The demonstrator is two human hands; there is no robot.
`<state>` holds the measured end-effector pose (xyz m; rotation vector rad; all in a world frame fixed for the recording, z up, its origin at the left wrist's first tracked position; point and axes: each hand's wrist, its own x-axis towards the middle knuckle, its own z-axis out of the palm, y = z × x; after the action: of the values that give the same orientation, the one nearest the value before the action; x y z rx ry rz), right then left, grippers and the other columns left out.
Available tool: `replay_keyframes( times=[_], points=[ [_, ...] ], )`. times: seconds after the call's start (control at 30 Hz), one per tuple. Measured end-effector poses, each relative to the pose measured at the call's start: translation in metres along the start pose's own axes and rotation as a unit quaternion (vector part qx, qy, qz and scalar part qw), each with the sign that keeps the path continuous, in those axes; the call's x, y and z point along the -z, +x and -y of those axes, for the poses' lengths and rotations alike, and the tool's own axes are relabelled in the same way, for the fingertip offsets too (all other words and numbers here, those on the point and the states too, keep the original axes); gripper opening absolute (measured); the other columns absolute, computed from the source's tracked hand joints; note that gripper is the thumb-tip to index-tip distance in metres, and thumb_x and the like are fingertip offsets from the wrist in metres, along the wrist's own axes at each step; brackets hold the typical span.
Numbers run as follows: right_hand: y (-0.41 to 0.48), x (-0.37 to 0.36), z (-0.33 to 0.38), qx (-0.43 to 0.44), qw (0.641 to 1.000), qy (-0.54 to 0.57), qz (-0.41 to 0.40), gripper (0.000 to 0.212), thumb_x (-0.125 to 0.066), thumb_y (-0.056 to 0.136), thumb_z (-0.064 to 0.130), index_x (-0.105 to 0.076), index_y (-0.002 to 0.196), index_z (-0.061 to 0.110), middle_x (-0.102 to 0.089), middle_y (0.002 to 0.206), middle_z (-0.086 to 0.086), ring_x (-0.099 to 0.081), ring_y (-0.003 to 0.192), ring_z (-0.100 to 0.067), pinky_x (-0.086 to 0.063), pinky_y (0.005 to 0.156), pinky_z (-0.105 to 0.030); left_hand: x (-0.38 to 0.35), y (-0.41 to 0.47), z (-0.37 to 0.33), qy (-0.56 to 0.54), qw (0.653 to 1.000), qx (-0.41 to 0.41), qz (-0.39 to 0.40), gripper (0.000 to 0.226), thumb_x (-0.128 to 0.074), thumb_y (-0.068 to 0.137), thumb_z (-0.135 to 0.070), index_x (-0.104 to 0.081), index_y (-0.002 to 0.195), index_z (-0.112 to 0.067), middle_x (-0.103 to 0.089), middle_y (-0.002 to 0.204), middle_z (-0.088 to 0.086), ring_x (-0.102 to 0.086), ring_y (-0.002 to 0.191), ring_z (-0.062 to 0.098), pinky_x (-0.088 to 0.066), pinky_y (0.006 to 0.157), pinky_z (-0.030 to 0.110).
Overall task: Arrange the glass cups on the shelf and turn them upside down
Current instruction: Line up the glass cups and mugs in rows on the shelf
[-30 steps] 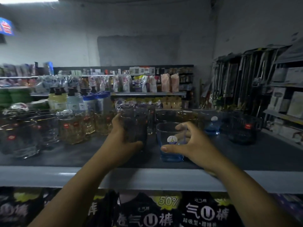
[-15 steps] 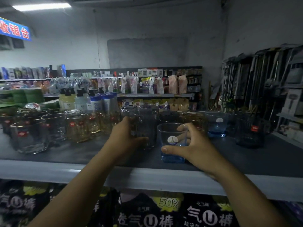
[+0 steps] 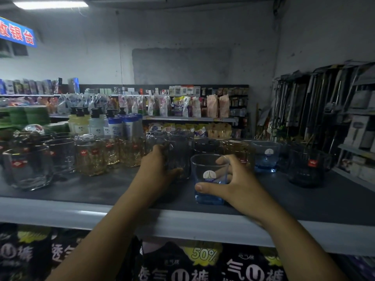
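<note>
A dark shelf [image 3: 81, 191] carries several glass cups. My right hand [image 3: 233, 185] grips a blue-tinted cup with a round label [image 3: 209, 173], which stands upright near the front edge. My left hand [image 3: 158, 171] is wrapped round a taller dark smoky cup [image 3: 180, 157] just left of it, also standing on the shelf. Clear cups [image 3: 26, 167] and amber cups [image 3: 91, 157] stand in rows to the left. A second blue cup [image 3: 265, 157] and a dark cup with a red label [image 3: 306, 167] stand to the right.
Pump bottles [image 3: 95, 124] stand behind the cups on the left. Packaged goods fill far shelves [image 3: 182, 106]. Long-handled tools hang on a rack [image 3: 304, 106] at the right. Dark packs [image 3: 182, 264] hang below the shelf's grey front lip [image 3: 60, 211].
Both hands keep their grips on the same two cups, which stay on the shelf. The camera has tilted up slightly, showing more of the ceiling and sign.
</note>
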<state>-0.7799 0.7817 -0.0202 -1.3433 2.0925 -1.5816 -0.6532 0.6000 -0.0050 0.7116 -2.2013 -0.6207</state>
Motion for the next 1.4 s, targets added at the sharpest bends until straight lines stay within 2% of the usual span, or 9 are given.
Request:
replay_keyframes(
  times=[0.37, 0.47, 0.6, 0.7, 0.8, 0.9, 1.07, 1.2, 1.4],
  points=[
    [-0.001, 0.001, 0.001, -0.005, 1.0, -0.004, 0.001, 0.089, -0.09, 0.049, 0.063, -0.048, 0.123, 0.035, -0.069, 0.11, 0.009, -0.067, 0.104, -0.011, -0.058, 0.093, -0.045, -0.004, 0.002, 0.003, 0.036, 0.999, -0.008, 0.014, 0.076, -0.083, 0.081, -0.033, -0.041, 0.139, -0.011, -0.061, 0.135, 0.013, -0.061, 0.119, 0.03, -0.053, 0.103, 0.046],
    [-0.002, 0.0, 0.002, -0.012, 1.0, -0.01, -0.001, 0.089, -0.09, 0.048, 0.064, -0.048, 0.122, 0.037, -0.069, 0.11, 0.009, -0.067, 0.105, -0.011, -0.057, 0.094, -0.045, -0.004, -0.001, 0.007, 0.032, 0.999, -0.017, 0.019, 0.072, -0.083, 0.08, -0.036, -0.045, 0.137, -0.011, -0.061, 0.132, 0.01, -0.061, 0.117, 0.028, -0.053, 0.101, 0.042],
    [-0.005, 0.001, 0.009, -0.021, 0.999, -0.027, -0.009, 0.089, -0.09, 0.05, 0.064, -0.049, 0.123, 0.036, -0.069, 0.111, 0.01, -0.065, 0.108, -0.012, -0.056, 0.095, -0.045, 0.003, -0.011, 0.009, 0.002, 1.0, -0.015, -0.025, 0.044, -0.075, 0.087, -0.035, -0.057, 0.119, -0.011, -0.065, 0.111, 0.007, -0.063, 0.098, 0.022, -0.056, 0.087, 0.039],
    [-0.007, 0.002, 0.018, -0.035, 0.999, -0.032, -0.012, 0.078, -0.093, 0.06, 0.049, -0.05, 0.124, 0.033, -0.069, 0.109, 0.013, -0.064, 0.106, -0.007, -0.056, 0.094, -0.038, 0.012, -0.021, 0.003, -0.055, 0.991, -0.082, -0.088, 0.014, -0.068, 0.092, -0.027, -0.056, 0.093, -0.02, -0.063, 0.085, -0.002, -0.062, 0.076, 0.013, -0.056, 0.069, 0.036],
    [-0.01, 0.011, 0.028, -0.064, 0.997, -0.032, 0.02, 0.074, -0.092, 0.067, 0.039, -0.05, 0.128, 0.034, -0.067, 0.113, 0.016, -0.063, 0.109, -0.005, -0.054, 0.095, -0.031, 0.018, -0.03, -0.01, -0.127, 0.979, -0.16, -0.021, 0.008, -0.066, 0.093, -0.026, -0.058, 0.093, -0.025, -0.065, 0.082, -0.007, -0.065, 0.074, 0.008, -0.056, 0.064, 0.024],
    [-0.014, 0.026, 0.032, -0.076, 0.996, -0.022, 0.046, 0.074, -0.093, 0.068, 0.032, -0.055, 0.132, 0.033, -0.071, 0.119, 0.01, -0.068, 0.11, -0.007, -0.055, 0.101, -0.037, 0.013, -0.038, -0.019, -0.171, 0.97, -0.155, 0.082, 0.017, -0.063, 0.095, -0.035, -0.061, 0.111, -0.029, -0.071, 0.094, -0.014, -0.069, 0.085, 0.0, -0.058, 0.072, 0.022],
    [-0.031, 0.053, 0.029, -0.054, 0.998, -0.042, -0.018, 0.068, -0.097, 0.06, 0.037, -0.063, 0.12, 0.034, -0.073, 0.113, 0.013, -0.07, 0.105, -0.006, -0.057, 0.098, -0.042, -0.005, -0.045, -0.041, -0.257, 0.945, -0.148, 0.141, 0.03, -0.064, 0.096, -0.037, -0.063, 0.126, -0.032, -0.074, 0.108, -0.017, -0.073, 0.094, 0.008, -0.06, 0.087, 0.041],
    [-0.047, 0.097, 0.02, -0.041, 0.995, -0.051, -0.076, 0.071, -0.096, 0.054, 0.052, -0.063, 0.116, 0.038, -0.071, 0.115, 0.017, -0.067, 0.111, -0.005, -0.055, 0.099, -0.044, -0.032, -0.047, -0.079, -0.288, 0.926, -0.171, 0.175, 0.042, -0.065, 0.093, -0.033, -0.06, 0.135, -0.03, -0.071, 0.123, -0.015, -0.069, 0.111, 0.008, -0.057, 0.097, 0.041],
    [-0.06, 0.16, -0.004, -0.04, 0.993, -0.072, -0.083, 0.07, -0.092, 0.06, 0.05, -0.059, 0.119, 0.033, -0.065, 0.118, 0.013, -0.065, 0.107, -0.007, -0.057, 0.092, -0.034, -0.083, -0.049, -0.135, -0.261, 0.935, -0.167, 0.172, 0.057, -0.081, 0.083, -0.021, -0.057, 0.134, -0.029, -0.071, 0.111, -0.007, -0.072, 0.097, 0.009, -0.061, 0.08, 0.028]
  ],
)
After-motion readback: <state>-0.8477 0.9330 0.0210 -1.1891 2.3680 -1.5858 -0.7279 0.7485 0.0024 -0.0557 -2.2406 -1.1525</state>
